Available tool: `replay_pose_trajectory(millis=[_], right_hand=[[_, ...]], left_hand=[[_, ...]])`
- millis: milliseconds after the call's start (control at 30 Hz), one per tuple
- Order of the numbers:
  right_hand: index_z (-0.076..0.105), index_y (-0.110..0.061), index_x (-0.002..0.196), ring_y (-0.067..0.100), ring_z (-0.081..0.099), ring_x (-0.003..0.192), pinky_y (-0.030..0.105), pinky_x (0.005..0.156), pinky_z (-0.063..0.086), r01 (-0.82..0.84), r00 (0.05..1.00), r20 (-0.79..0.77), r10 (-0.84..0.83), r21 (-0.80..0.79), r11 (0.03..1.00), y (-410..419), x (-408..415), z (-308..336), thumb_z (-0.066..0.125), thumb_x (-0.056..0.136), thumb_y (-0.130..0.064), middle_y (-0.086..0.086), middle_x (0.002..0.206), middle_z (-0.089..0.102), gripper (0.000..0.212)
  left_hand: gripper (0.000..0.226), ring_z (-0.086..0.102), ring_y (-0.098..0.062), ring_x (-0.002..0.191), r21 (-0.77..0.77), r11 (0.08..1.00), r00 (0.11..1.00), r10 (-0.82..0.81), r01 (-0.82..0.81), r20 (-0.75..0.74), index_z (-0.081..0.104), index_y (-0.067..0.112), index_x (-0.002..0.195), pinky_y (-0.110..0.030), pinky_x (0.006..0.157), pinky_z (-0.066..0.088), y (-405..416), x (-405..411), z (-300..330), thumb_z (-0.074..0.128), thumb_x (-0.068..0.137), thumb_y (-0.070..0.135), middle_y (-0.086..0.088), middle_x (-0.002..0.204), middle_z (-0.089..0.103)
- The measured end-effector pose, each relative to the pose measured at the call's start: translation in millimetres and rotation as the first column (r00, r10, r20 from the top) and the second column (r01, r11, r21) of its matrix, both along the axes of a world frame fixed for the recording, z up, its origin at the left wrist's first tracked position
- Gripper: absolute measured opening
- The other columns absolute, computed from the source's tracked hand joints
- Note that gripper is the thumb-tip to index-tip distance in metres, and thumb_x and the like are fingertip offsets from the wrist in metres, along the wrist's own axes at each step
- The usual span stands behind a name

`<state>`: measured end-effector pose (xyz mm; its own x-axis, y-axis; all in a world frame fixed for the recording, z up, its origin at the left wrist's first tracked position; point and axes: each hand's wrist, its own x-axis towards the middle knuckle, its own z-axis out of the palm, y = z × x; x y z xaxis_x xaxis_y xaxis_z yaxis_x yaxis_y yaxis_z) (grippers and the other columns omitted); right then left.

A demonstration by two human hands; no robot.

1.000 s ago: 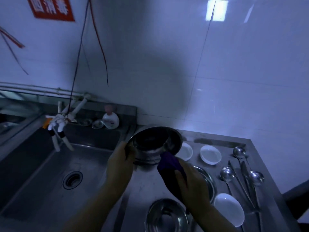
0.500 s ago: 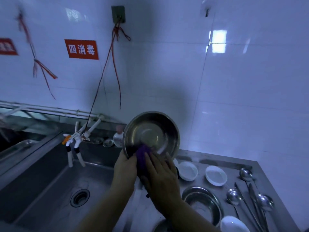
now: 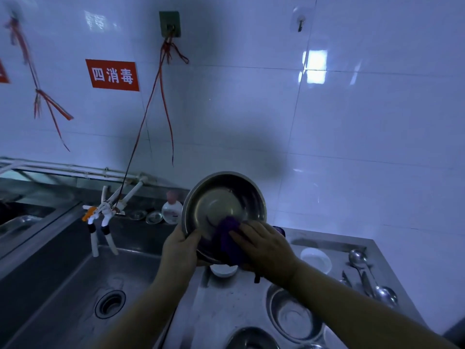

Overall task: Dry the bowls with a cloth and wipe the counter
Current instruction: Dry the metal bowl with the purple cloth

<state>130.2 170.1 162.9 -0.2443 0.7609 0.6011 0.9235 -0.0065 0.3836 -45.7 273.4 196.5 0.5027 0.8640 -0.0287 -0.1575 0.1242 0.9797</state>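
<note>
Currently drying step: left hand [image 3: 180,248] grips steel bowl [image 3: 224,205] rim, tilted above tabletop [image 3: 226,306], right hand [image 3: 264,248] fingers pressing purple cloth [image 3: 226,238] inside; next likely 2 more bowls, then tabletop wipe.

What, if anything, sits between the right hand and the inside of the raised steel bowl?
Only the purple cloth: the right hand presses it into the lower inside of the steel bowl, which the left hand grips at its rim. That is the drying contact itself, not an obstacle. Nothing else visible lies between them.
</note>
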Motion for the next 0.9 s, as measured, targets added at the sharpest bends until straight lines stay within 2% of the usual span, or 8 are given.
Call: replay_pose_trajectory(millis=[100,200,333,400,533,700,800,900], right_hand=[[0.064,-0.013,0.118,0.022,0.06,0.103,0.034,0.088,0.05,0.041,0.998,-0.038,-0.04,0.022,0.999,1,-11,-3,0.079,0.068,-0.034,0.008,0.116,0.064,0.056],[0.055,-0.019,0.128,0.024,0.058,0.113,0.037,0.093,0.047,0.084,0.988,-0.133,-0.076,0.049,0.995,4,-40,-16,0.071,0.074,-0.024,0.009,0.129,0.059,0.056],[0.048,-0.02,0.135,0.022,0.055,0.12,0.038,0.093,0.047,0.098,0.965,-0.252,-0.068,0.11,0.989,11,-62,-22,0.07,0.078,-0.025,0.007,0.133,0.057,0.061],[0.048,-0.021,0.135,0.02,0.056,0.119,0.037,0.091,0.049,0.064,0.974,-0.222,-0.04,0.1,0.993,9,-57,-20,0.067,0.08,-0.027,0.004,0.132,0.058,0.058],[0.058,-0.021,0.125,0.021,0.061,0.11,0.036,0.087,0.051,-0.028,0.999,-0.025,0.029,0.04,0.999,-6,-21,-7,0.07,0.08,-0.022,0.004,0.123,0.064,0.047],[0.074,-0.02,0.104,0.022,0.067,0.09,0.031,0.077,0.052,-0.161,0.978,0.141,0.151,0.065,0.985,-18,10,12,0.065,0.087,-0.014,0.005,0.106,0.071,0.02],[0.074,-0.019,0.098,0.02,0.067,0.084,0.031,0.072,0.052,-0.126,0.99,0.079,0.113,0.18,0.976,-12,-8,17,0.067,0.087,-0.021,0.005,0.103,0.072,0.013],[0.071,-0.017,0.106,0.022,0.067,0.09,0.034,0.073,0.054,-0.008,1.0,-0.026,0.015,0.251,0.968,-1,-40,14,0.066,0.087,-0.025,0.009,0.112,0.069,0.022]], left_hand=[[0.03,0.07,-0.032,0.076,-0.029,1.0,1.0,0.009,-0.008,0.027,0.063,0.026,0.099,-0.037,0.052,0.056,0,3,2,0.046,0.092,0.002,-0.012,0.091,0.069],[0.029,0.068,-0.029,0.083,-0.042,0.999,0.998,-0.01,0.013,0.056,0.06,0.024,0.112,-0.036,0.054,0.056,-6,10,4,0.045,0.095,0.007,-0.009,0.098,0.068],[0.028,0.065,-0.022,0.095,-0.034,0.998,0.998,-0.043,0.045,0.05,0.056,0.025,0.119,-0.036,0.071,0.056,-10,16,4,0.043,0.097,0.013,-0.005,0.105,0.067],[0.025,0.065,-0.023,0.094,-0.005,0.999,0.999,-0.042,0.042,0.029,0.06,0.026,0.112,-0.041,0.075,0.056,-7,14,5,0.044,0.097,0.014,-0.006,0.102,0.068],[0.024,0.07,-0.027,0.071,0.102,0.99,0.994,-0.097,0.102,-0.053,0.065,0.025,0.096,-0.036,0.051,0.055,3,2,15,0.046,0.096,0.01,-0.007,0.082,0.072],[0.018,0.069,-0.03,0.058,0.16,0.944,0.929,-0.237,0.289,-0.285,0.061,0.014,0.097,-0.032,0.046,0.054,23,-10,41,0.052,0.089,0.002,-0.011,0.066,0.071],[0.024,0.069,-0.026,0.072,0.146,0.976,0.967,-0.129,0.163,-0.219,0.058,0.012,0.111,-0.033,0.056,0.056,11,-6,41,0.052,0.089,0.004,-0.013,0.086,0.069],[0.039,0.065,-0.027,0.094,0.061,0.991,0.991,-0.118,0.122,-0.063,0.048,0.012,0.127,-0.038,0.075,0.058,-21,1,22,0.052,0.089,0.001,-0.014,0.108,0.065]])
